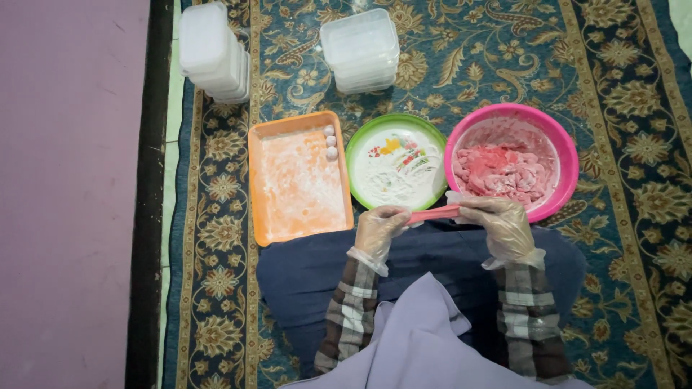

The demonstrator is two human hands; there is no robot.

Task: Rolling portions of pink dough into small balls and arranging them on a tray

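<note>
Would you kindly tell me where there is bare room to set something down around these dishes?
Free carpet lies right of the pink bowl and between the two container stacks. The orange tray is mostly bare. Crowded: tray, green plate and bowl sit edge to edge, hands just below.

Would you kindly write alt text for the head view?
Two gloved hands, left hand and right hand, stretch a pink dough strip above a floured green plate, between an orange tray and a pink bowl of dough.
</note>
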